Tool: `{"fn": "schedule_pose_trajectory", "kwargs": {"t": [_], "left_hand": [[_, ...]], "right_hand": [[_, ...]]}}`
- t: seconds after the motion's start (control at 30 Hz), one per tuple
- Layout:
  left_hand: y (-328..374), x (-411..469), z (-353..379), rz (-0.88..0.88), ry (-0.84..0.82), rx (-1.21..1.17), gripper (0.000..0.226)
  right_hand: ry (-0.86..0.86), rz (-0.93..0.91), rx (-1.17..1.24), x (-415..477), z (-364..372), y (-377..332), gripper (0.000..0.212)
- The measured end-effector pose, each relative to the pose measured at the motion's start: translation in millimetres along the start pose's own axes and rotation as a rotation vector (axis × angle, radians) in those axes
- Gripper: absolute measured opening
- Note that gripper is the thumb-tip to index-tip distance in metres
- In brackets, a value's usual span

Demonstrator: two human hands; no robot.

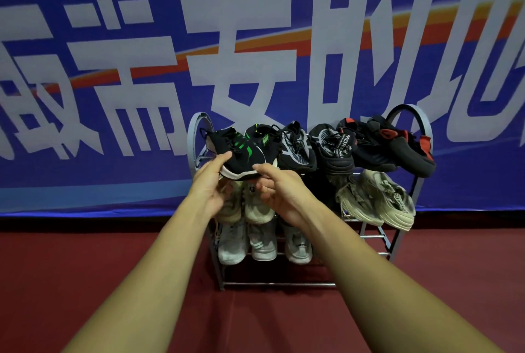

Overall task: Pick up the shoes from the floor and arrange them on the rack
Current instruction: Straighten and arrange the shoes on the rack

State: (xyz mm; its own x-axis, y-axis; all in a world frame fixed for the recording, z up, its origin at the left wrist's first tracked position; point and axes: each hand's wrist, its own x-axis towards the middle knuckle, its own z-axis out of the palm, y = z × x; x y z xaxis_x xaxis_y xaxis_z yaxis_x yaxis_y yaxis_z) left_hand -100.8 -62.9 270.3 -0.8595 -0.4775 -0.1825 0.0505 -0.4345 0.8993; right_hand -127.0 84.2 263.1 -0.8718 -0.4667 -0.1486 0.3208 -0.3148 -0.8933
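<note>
Holding the black knit sneaker with green stripes (241, 150) at the left end of the grey metal tube rack's (284, 284) crowded top tier, the left hand (211, 182) and right hand (279, 190) each pinch its white sole edge, thumbs on top, and letting go before it is seated could let it tip off the front rail.

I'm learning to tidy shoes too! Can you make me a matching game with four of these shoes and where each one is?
Shoes on the rack:
1. black shoe with green stripes
2. black and red shoes
3. chunky beige shoes
4. pale grey shoes

Places:
A. third shelf down, left side
B. top shelf, right end
C. top shelf, left end, held by the left hand and right hand
D. second shelf down, right side

Pairs: 1-C, 2-B, 3-D, 4-A
</note>
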Motion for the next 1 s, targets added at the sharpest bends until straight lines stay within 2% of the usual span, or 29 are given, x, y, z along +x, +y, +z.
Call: {"fn": "schedule_pose_trajectory", "kwargs": {"t": [0.13, 0.2, 0.3, 0.4, 0.5, 0.63, 0.77, 1.0], "left_hand": [[-2.6, -2.5, -6.2, -0.02, -0.04, -0.111, 0.016], [-1.0, -5.9, -8.4, -0.026, -0.052, -0.125, 0.019], [-0.5, -8.1, -12.7, -0.021, -0.03, -0.029, 0.016], [-1.7, -3.8, -20.0, 0.015, 0.091, -0.001, 0.019], [0.9, 4.0, -28.1, 0.043, 0.143, -0.047, 0.016], [1.2, 16.7, -37.1, 0.014, 0.184, -0.099, 0.012], [-0.5, 34.7, -41.9, 0.0, 0.196, -0.159, 0.008], [-5.3, 52.5, -38.0, 0.044, 0.253, -0.323, 0.005]], "right_hand": [[-0.016, 0.044, 0.217, 9.6, 14.9, 6.7, 0.008], [-0.001, 0.053, 0.245, 15.2, 25.1, 9.0, 0.007], [0.031, 0.017, 0.167, 25.6, 38.8, 19.3, 0.016], [0.044, -0.013, 0.158, 33.3, 50.3, 32.4, 0.021], [0.031, -0.023, 0.188, 38.1, 61.0, 38.2, 0.023], [0.032, -0.037, 0.077, 47.3, 67.2, 39.6, 0.02], [-0.015, 0.011, 0.077, 57.4, 69.4, 38.3, 0.009], [-0.049, 0.06, -0.085, 50.4, 46.3, 31.7, 0.013]]}}
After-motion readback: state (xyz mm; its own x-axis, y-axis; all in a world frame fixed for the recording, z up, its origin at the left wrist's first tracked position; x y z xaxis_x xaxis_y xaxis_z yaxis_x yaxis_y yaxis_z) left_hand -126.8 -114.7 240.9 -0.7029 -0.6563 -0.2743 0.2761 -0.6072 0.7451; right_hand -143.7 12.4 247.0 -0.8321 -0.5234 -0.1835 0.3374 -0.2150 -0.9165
